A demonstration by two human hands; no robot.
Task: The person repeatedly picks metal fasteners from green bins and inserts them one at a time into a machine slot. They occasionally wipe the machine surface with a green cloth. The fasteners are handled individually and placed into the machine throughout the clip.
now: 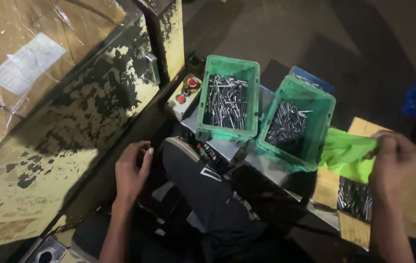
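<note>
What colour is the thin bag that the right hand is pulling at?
Bright lime green bag, pinched by the right hand; the head view shows it.

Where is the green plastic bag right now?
The green plastic bag is at the right of the head view, pinched in the right hand, just right of the tilted green crate and above the cardboard box of metal pins.

right hand point(397, 157) grips green bag point(347, 153) | left hand point(132, 171) free | green crates point(228, 97) of metal pins
</note>
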